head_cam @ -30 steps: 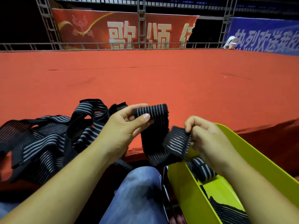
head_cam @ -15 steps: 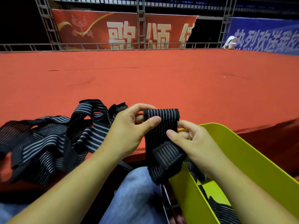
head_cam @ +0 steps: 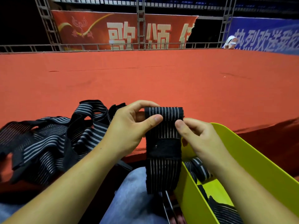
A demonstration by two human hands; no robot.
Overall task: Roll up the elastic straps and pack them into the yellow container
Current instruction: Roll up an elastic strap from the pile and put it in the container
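As left grip (head_cam: 129,126) pinches, strap (head_cam: 163,152) hangs below

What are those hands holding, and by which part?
A striped elastic strap: the left hand and right hand both pinch its top end; the rest hangs down.

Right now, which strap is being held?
The strap hanging flat between the left hand and right hand, pinched near its top. The rest lie heaped in the pile at left or rolled in the container.
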